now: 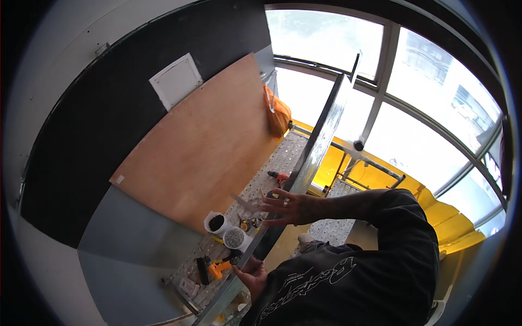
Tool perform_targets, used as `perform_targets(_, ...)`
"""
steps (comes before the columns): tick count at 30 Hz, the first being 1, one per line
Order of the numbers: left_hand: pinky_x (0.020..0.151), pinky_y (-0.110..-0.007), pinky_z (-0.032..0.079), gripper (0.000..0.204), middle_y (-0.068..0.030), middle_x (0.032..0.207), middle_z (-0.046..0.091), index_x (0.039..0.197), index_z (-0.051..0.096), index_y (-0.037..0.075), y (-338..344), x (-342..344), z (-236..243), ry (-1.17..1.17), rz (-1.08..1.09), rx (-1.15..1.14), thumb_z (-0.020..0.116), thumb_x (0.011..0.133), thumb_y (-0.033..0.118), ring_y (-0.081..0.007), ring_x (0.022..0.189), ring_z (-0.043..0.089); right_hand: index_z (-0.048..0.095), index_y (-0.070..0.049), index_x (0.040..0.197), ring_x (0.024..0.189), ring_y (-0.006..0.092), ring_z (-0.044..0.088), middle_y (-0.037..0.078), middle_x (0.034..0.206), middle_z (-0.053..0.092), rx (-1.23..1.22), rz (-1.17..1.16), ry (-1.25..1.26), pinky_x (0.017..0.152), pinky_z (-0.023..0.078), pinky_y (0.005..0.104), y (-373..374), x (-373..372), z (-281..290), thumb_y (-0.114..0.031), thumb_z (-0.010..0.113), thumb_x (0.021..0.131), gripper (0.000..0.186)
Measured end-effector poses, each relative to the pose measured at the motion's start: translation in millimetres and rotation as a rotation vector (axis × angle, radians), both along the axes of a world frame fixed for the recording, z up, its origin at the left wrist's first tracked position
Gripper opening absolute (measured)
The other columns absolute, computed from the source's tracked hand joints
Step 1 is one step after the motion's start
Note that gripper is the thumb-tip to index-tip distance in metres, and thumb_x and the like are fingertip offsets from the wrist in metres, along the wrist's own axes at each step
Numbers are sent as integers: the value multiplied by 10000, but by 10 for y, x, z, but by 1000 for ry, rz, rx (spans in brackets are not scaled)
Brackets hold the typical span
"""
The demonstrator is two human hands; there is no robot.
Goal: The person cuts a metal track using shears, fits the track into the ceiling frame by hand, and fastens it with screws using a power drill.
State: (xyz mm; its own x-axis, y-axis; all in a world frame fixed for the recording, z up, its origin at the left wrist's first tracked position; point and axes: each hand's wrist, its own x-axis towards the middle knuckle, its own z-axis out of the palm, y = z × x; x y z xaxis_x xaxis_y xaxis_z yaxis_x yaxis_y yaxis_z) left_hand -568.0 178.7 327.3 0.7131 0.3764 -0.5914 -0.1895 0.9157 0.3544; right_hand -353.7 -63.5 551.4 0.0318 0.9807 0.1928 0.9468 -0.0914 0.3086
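Note:
A long metal channel (321, 142) runs diagonally in front of me, from the lower edge up toward the windows. My right hand (293, 208) is over the middle of the channel, its fingers stretched and spread, with a ring on one finger. Close to those fingertips is a pale, thin, blade-like strip (246, 204), blurred; whether the hand touches it I cannot tell. My left hand (253, 276) is at the channel's near part, thumb along the edge and fingers curled against its side.
Beyond the channel, a perforated platform (255, 185) carries a tub of dark screws (209, 217), a tub of grey screws (247, 241), an orange drill (217, 269) and a red drill (281, 177). A brown board (196, 146) leans against the wall; an orange bag (279, 115) hangs near the windows.

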Motion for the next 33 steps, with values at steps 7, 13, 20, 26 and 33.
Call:
perform_targets(7, 802, -446, 516, 750, -132, 780, 701, 932, 700, -14, -42, 6, 137, 33, 18, -72, 473, 940, 701, -255, 725, 624, 541, -224, 1338, 1219, 273, 565, 104, 1275, 594, 87, 26, -145, 1046, 418, 525, -83, -156, -175, -300, 673, 809, 551)
perform_targets(13, 963, -454, 512, 726, -176, 1174, 664, 1290, 518, -57, -205, -19, 674, -245, -191, -149, 552, 964, 592, -255, 1150, 618, 616, -200, 1226, 1088, 181, 622, 25, 1142, 634, 108, -41, -242, 1002, 466, 476, -280, 6, 282, -263, 641, 837, 395)
perform_targets(20, 1031, -497, 479, 999, -266, 1502, 337, 1499, 279, -4, 48, -352, 711, 277, -374, 1068, 881, 767, 311, -391, 1329, 476, 647, -183, 1190, 1072, 168, 636, 30, 1091, 637, 106, -193, -215, 1095, 392, 567, -1001, 390, 1152, -258, 764, 706, 503)
perform_targets(26, 1130, -590, 310, 1264, -271, 1535, 282, 1526, 265, 67, 321, -84, 1351, 761, 52, 2304, 970, 515, 349, -451, 1430, 309, 653, -189, 1218, 1108, 181, 626, 37, 1148, 645, 99, -255, -281, 1124, 355, 599, -1343, 478, 1573, -294, 842, 569, 684)
perform_targets(33, 1138, -695, 175, 1330, -292, 1570, 200, 1546, 188, 105, 620, 682, 1410, 716, -81, 2450, 968, 514, 418, -492, 1461, 201, 654, -208, 1214, 1133, 194, 623, 45, 1144, 663, 112, -373, -297, 1140, 322, 626, -1777, 526, 1870, -305, 885, 512, 746)
